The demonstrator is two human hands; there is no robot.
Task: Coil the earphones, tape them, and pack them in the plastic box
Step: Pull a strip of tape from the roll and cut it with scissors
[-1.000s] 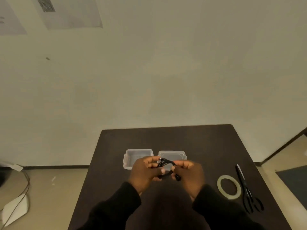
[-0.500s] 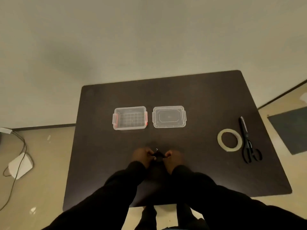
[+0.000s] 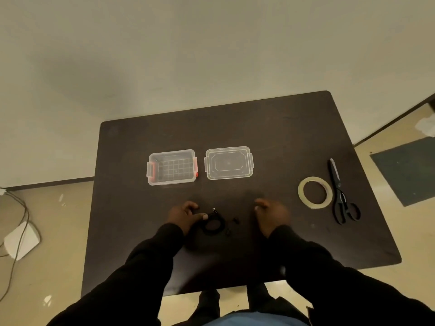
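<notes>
The black earphones [image 3: 213, 224] lie in a small coil on the dark table [image 3: 270, 137], their plug tip pointing up and two buds loose to the right. My left hand [image 3: 186, 215] rests at the coil's left edge, thumb pressing on the cable. My right hand [image 3: 273, 214] is off the coil, a short way to its right, holding nothing. The clear plastic box [image 3: 171, 167] with red latches stands open behind the hands, and its lid [image 3: 228, 162] lies beside it on the right. A tape roll [image 3: 314, 192] lies flat at the right.
Black scissors [image 3: 340, 194] lie just right of the tape roll. Beyond the table's left edge a white device with cables [image 3: 21, 241] sits on the floor. A dark mat [image 3: 409, 170] lies on the floor at right.
The coil has come down from in front of the box onto the table near the front edge. My right hand has let go of it and moved right; the left stays on it.
</notes>
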